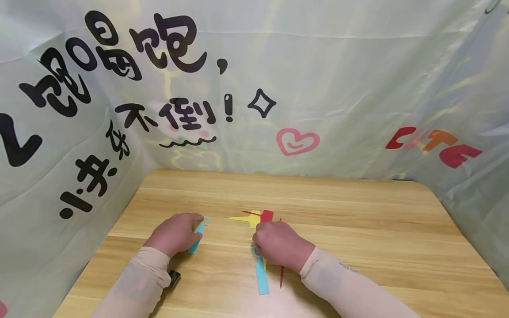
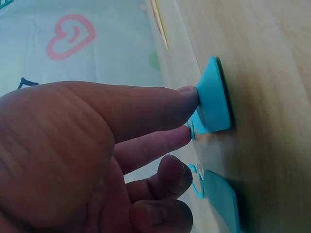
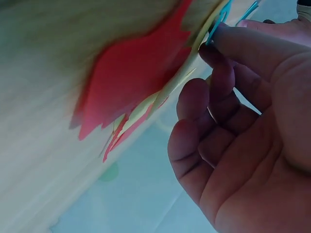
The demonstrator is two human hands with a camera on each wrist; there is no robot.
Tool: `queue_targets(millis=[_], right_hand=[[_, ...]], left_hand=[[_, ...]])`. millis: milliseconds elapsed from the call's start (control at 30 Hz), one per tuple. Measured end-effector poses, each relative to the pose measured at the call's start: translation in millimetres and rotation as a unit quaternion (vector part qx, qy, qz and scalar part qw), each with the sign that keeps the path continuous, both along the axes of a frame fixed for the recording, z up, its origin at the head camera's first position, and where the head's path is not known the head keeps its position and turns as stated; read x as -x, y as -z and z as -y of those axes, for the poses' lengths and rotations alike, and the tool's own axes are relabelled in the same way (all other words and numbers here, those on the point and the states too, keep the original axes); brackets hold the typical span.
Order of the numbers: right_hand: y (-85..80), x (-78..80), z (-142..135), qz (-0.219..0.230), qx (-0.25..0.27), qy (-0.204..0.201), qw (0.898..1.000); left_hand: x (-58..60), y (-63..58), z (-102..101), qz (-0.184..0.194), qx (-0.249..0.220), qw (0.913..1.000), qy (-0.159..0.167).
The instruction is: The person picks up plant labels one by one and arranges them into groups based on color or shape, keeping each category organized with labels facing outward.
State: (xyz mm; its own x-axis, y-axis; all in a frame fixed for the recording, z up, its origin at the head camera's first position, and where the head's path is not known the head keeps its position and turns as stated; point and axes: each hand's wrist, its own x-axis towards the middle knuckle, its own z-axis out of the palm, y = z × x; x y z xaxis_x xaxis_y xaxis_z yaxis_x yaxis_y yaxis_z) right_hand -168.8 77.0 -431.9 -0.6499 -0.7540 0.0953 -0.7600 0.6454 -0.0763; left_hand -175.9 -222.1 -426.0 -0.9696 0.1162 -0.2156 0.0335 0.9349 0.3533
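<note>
From where I stand, a printed cloth [image 1: 338, 70] fills the upper frame, above the wooden surface [image 1: 377, 229]. Low in the middle, the right hand [image 1: 282, 243] pinches the ringed blue tag [image 1: 262, 278] between thumb and finger. Lower left of centre, the left hand [image 1: 176, 232] is loosely open — its thumb touching another blue tag [image 2: 214, 102]. Just beyond the right hand lie a yellow tag [image 1: 252, 221] and — touching it — a smaller red tag [image 1: 267, 215].

Bright head view, with dimmer, softly blurred wrist views
</note>
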Motion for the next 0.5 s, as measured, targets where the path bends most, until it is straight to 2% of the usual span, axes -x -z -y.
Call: queue_targets(millis=[133, 333, 500], right_hand=[[-0.2, -0.1, 0.5, -0.022, -0.007, -0.017, 1.0], [1.8, -1.0, 0.5, -0.119, -0.046, -0.051, 0.991], [4.9, -1.4, -0.7, -0.179, -0.046, -0.059, 0.981]], left_hand=[[-2.1, -3.4, -0.1, 0.002, -0.003, 1.0, 0.001], [-3.3, -5.7, -1.4, 0.001, -0.002, 1.0, 0.002], [-2.2, -4.7, -1.6, 0.0, 0.001, 1.0, -0.001]])
